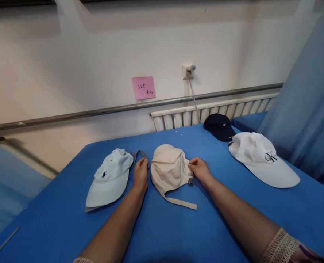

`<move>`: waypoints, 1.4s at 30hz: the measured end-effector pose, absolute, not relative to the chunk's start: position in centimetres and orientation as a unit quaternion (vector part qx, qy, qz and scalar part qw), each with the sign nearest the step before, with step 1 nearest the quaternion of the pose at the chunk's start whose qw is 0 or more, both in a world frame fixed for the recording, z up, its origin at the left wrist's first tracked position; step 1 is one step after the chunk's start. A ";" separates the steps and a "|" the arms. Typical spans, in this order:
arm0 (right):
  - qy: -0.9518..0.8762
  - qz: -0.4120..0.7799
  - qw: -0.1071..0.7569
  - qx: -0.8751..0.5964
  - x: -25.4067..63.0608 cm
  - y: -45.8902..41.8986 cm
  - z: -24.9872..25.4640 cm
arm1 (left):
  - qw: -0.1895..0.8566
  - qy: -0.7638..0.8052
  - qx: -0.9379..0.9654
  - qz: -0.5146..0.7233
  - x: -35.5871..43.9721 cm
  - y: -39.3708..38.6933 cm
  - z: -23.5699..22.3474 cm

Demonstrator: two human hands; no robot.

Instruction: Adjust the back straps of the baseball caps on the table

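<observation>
"How much room does the broad table under smooth blue cloth leave?"

"Its far edge runs below the white ribbed radiator; a hanging blue fabric curtain borders the right. Bare cloth opens widest on the near side, between the forearms, with a narrower strip beyond the middle cap."

"What takes up the rest?"

"A white cap with black lettering on the right, a pale blue cap with a dark emblem on the left, and a soft beige fabric cap in the middle. A small black cap sits at the far right, just behind the white one."

"And the hands?"

"Both forearms slant inward from the near side. The right hand pinches the beige cap's right edge between its fingertips, beside a small metal buckle. The left hand is curled between the beige and pale blue caps; I can't tell whether it grips anything."

"The strap?"

"The thin beige strap trails toward the near right, its end loose."
</observation>
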State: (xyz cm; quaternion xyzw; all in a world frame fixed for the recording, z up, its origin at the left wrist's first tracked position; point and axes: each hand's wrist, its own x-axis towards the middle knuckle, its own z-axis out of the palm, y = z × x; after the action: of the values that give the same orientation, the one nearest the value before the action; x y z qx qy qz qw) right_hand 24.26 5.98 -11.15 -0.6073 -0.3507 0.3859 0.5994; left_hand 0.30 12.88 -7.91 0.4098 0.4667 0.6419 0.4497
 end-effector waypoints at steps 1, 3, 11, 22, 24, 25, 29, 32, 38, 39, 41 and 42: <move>-0.352 0.379 0.598 -0.612 24.3 6.0 -11.3 | 0.461 0.491 0.399 0.623 0.0 11.6 -7.9; -0.356 0.369 0.596 -0.618 24.4 6.1 -11.4 | 0.486 0.506 0.404 0.587 -0.5 8.9 -7.9; -0.377 0.354 0.599 -0.611 24.4 6.2 -11.7 | 0.478 0.439 0.513 0.563 0.9 6.3 -7.5; -0.460 0.282 0.545 -0.642 25.5 4.5 -10.0 | 0.337 0.489 0.533 0.603 0.1 8.4 -7.2; -0.517 0.279 0.514 -0.625 25.5 3.8 -9.4 | 0.320 0.476 0.560 0.597 -0.4 7.1 -6.4; -0.557 0.289 0.489 -0.606 25.4 3.4 -9.2 | 0.326 0.466 0.580 0.584 -0.6 6.4 -5.9; -0.680 0.342 0.378 -0.526 24.4 1.4 -8.7 | 0.351 0.406 0.718 0.443 -0.8 3.1 -3.7; -0.702 0.328 0.355 -0.523 24.1 0.7 -8.7 | 0.280 0.303 0.841 0.351 0.0 1.2 -3.3; -0.596 0.470 0.411 -0.505 23.8 1.3 -9.1 | 0.212 0.280 0.922 0.162 1.7 0.4 -4.8; -0.559 0.517 0.421 -0.493 23.6 1.3 -8.9 | 0.207 0.279 0.925 0.157 1.9 0.5 -5.0; -0.488 0.599 0.443 -0.455 23.3 1.0 -8.4 | 0.203 0.282 0.923 0.166 1.9 0.7 -5.0; -0.457 0.630 0.457 -0.432 23.1 0.8 -8.0 | 0.207 0.290 0.917 0.177 1.9 0.7 -4.9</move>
State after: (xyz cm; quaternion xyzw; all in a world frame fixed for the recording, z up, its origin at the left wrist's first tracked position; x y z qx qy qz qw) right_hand 23.13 0.79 -8.02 -0.4316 -0.4571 0.6295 0.4566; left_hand 1.87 0.73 -4.89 0.9173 0.2904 0.1772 0.2071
